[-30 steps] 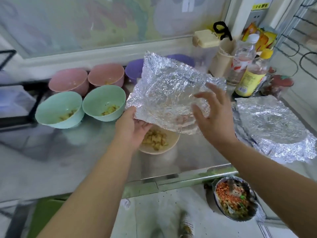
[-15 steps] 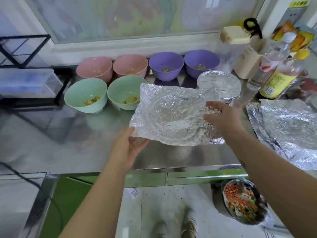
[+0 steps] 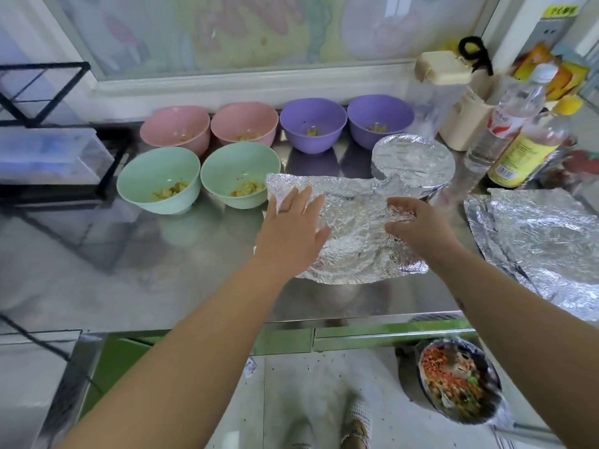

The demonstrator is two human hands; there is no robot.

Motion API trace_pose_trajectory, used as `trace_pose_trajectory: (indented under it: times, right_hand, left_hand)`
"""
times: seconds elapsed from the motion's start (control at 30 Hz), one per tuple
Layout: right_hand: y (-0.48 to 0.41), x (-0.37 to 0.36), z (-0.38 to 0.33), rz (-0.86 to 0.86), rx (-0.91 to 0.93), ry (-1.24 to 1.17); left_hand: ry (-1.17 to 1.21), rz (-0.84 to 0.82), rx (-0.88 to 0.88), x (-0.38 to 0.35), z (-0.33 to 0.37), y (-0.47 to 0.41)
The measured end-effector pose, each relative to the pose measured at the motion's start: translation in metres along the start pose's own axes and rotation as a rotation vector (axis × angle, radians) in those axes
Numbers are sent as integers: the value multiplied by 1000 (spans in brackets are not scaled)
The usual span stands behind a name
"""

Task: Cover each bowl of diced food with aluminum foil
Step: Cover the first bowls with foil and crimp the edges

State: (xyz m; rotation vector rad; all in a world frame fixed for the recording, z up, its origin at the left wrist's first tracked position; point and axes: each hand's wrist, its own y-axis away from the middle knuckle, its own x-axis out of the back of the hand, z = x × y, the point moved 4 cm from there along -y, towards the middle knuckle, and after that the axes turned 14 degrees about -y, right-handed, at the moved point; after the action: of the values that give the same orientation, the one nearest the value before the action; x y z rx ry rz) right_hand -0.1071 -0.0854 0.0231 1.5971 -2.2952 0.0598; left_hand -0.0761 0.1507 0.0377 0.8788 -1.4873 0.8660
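left hand (image 3: 291, 228) flat on foil sheet (image 3: 353, 244), right hand (image 3: 418, 225) gripping it, green bowl (image 3: 240, 170) beside

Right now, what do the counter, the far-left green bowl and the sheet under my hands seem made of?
The counter looks like brushed stainless steel: grey, with blurred reflections. The far-left green bowl is probably matte plastic: opaque pastel, no glassy shine. The sheet is aluminum foil: bright silver, finely crinkled.

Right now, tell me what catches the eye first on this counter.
A crumpled foil sheet lies mid-counter, the left hand flat on it, the right hand curled on its right part. Just behind stands one foil-covered bowl. Six open bowls, pink, purple and green, line the back, and spare foil sheets lie at right.
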Motion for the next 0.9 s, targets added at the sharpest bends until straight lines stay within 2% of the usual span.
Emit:
trace_pose_trajectory:
  times: [0.07,0.2,0.27,0.37,0.47,0.53,0.63,0.9]
  right_hand:
    - [-2,0,3,-2,10,26]
    - [-1,-1,4,-41,-8,105]
    - [3,-1,-3,-19,30,283]
    - [14,-14,-37,72,294,675]
    - [16,-50,-61,-100,470,743]
    - [10,-68,-53,-210,456,813]
    - [6,-81,-31,-283,435,972]
    - [8,-99,-9,-363,422,1000]
  left_hand:
    - [-83,-97,-22,-15,-1,-4]
    - [-162,-161,-27,-32,-4,-5]
    - [-180,-168,-26,-33,-2,-3]
    - [-206,-142,-11,-27,4,-2]
    - [-200,-76,-26,-18,12,-12]
    - [-148,-52,-60,-15,19,-22]
    - [-115,-87,-115,-21,25,-29]
    - [-112,-182,-45,-42,16,-15]
